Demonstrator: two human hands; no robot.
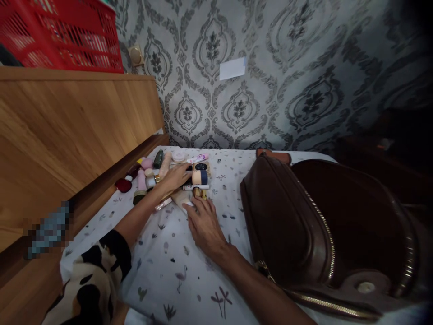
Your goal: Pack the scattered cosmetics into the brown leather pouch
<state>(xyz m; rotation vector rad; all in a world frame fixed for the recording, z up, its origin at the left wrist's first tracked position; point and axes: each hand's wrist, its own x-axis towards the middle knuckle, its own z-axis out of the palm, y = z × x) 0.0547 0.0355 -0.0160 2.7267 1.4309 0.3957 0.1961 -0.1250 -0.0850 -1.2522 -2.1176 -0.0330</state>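
In the head view, your left hand (pixel 176 177) reaches palm down over the group of cosmetics near the far left corner of the printed white cloth (pixel 169 253). Its fingers are extended and fairly close together, the tips just beside a beige bottle with a dark blue cap (pixel 200 177); you cannot tell from here whether they pinch anything.

Your right hand (pixel 204 225) comes in from the near edge, its fingers slightly bent and a little spread. Their tips are at a gold-coloured item (pixel 199 193), close to the white end of a beige tube (pixel 180 197); a firm grip cannot be made out.

That beige tube lies between your hands, its long axis slanting, the white end toward your right hand and the near edge. The beige bottle lies on its side, cap toward the right edge. Just on its near side, a slim white tube (pixel 196 187) runs left to right, roughly parallel to the far edge. An open brown bag (pixel 277 216) occupies the right side.
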